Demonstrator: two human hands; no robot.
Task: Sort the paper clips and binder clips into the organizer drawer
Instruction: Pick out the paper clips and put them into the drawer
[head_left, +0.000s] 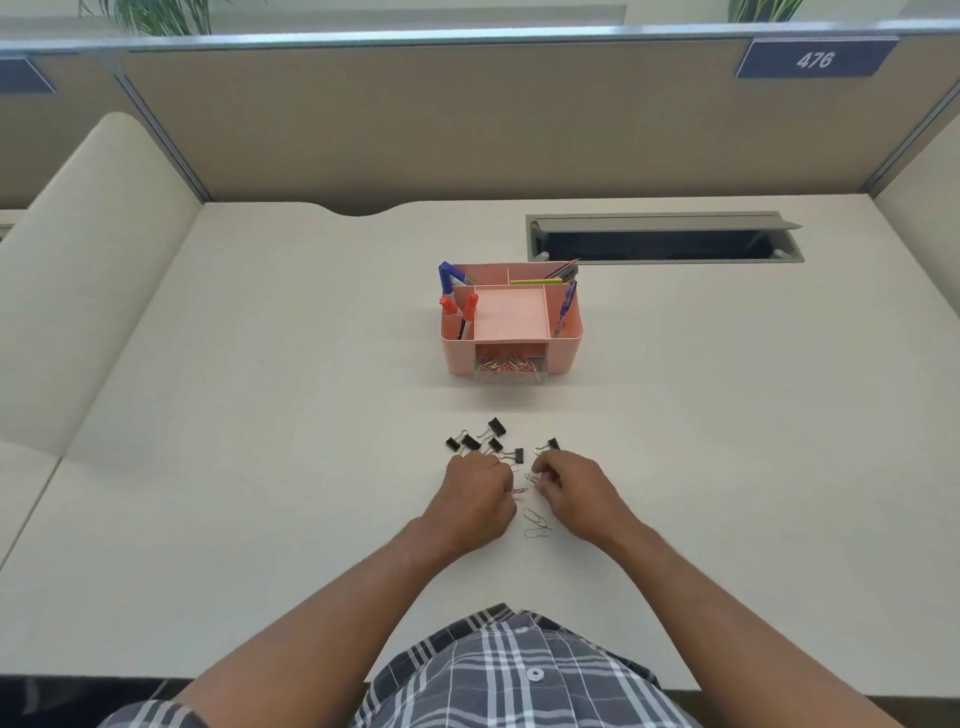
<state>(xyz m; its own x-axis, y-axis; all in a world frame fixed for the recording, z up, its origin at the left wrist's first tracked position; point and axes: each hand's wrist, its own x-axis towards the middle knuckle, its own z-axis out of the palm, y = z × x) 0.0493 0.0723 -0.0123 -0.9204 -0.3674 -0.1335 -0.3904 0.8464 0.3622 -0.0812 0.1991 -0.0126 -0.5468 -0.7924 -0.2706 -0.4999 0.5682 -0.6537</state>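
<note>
Paper clips (535, 522) lie near, between both hands; binder clips (485, 442) lie just beyond. Left hand (475, 493) and right hand (569, 488) curl fingers narrowly, each pinching a clip. Drawer (511, 370) sits farther, open.

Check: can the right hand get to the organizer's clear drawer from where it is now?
Probably yes. The right hand is down by the binder clips, and bare desk lies between it and the clear drawer, which faces the person at the pink organizer front.
</note>
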